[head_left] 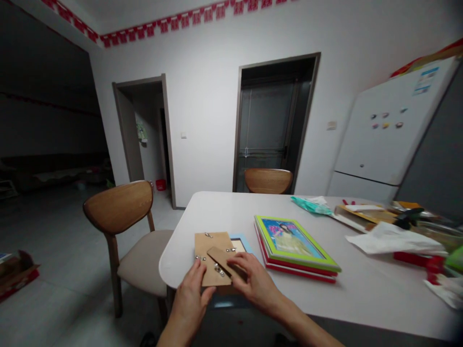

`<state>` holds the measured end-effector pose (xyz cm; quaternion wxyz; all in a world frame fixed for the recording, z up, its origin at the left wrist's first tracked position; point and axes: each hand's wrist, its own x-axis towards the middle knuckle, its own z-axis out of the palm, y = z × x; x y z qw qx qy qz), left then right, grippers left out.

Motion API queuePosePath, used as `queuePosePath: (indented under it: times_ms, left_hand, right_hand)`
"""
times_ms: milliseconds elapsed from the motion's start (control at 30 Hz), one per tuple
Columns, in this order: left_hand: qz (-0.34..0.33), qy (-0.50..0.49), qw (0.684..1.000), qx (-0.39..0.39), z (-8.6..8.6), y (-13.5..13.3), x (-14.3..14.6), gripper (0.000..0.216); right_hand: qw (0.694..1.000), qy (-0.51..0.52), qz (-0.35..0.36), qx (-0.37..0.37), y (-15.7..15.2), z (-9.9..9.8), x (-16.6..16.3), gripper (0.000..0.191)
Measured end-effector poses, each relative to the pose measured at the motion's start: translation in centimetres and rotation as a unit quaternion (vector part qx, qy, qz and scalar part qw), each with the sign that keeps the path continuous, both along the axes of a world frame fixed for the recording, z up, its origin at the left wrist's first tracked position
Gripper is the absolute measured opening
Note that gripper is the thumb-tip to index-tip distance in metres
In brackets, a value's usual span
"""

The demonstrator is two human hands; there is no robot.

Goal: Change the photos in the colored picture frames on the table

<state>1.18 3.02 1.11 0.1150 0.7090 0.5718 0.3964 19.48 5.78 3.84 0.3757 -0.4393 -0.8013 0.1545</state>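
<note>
A brown picture-frame backing board (pixel 213 241) with several small metal clips lies near the left front edge of the table. Part of a light blue frame (pixel 241 241) shows from beneath its right side. My left hand (pixel 191 295) grips the board's lower left edge, fingertips by a clip and thumb at the near edge. Between the thumb and fingers of my right hand (pixel 255 278) is a brown stand leg (pixel 220 258), slanting across the board. The far end of that leg is narrow; its near end is partly hidden by my fingers.
Right of my hands is a stack of picture frames, a green one (pixel 298 243) on top. A teal wrapper (pixel 313 206), white paper (pixel 396 238) and other clutter cover the table's right side. Wooden chairs (pixel 121 207) stand at the left and far sides.
</note>
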Motion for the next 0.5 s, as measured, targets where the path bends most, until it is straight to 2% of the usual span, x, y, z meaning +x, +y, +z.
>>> queuePosePath:
  times_ms: [100, 200, 367, 500]
  left_hand:
    - [-0.039, 0.012, 0.999, -0.017, -0.3, 0.2, 2.4, 0.039]
    - [-0.051, 0.055, 0.997, -0.036, -0.5, 0.3, 3.3, 0.033]
    - [-0.068, 0.084, 0.992, -0.059, -0.6, -0.1, 3.1, 0.029]
    - [-0.095, 0.12, 0.986, -0.069, -0.6, -0.7, 3.3, 0.028]
  right_hand:
    - [0.999, -0.023, -0.029, -0.031, 0.0, -0.8, 2.8, 0.029]
    - [0.997, -0.052, -0.039, -0.035, 0.2, -1.9, 4.1, 0.027]
    - [0.991, -0.112, -0.07, 0.002, 0.6, -3.4, 3.6, 0.026]
    - [0.985, -0.157, -0.069, 0.027, 0.4, -3.5, 2.9, 0.023]
